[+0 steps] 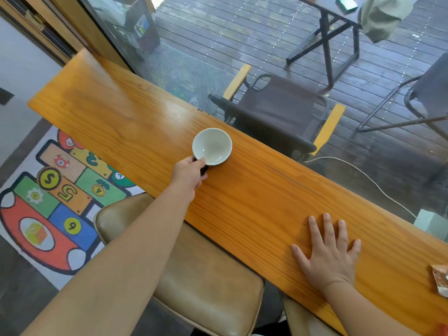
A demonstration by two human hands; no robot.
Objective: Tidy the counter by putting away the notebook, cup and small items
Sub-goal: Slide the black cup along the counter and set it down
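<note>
A cup, white inside and dark outside, stands upright and empty on the long orange wooden counter, near its middle. My left hand reaches out to it and grips the dark handle on the near side of the rim. My right hand lies flat on the counter to the right, palm down with fingers spread, holding nothing. A small crumpled brown wrapper lies at the right edge of the view. No notebook is in view.
A window runs along the counter's far side, with a folding chair and deck outside. Two tan padded stools stand under the near edge. A colourful number mat covers the floor at left. A white box sits at the far right.
</note>
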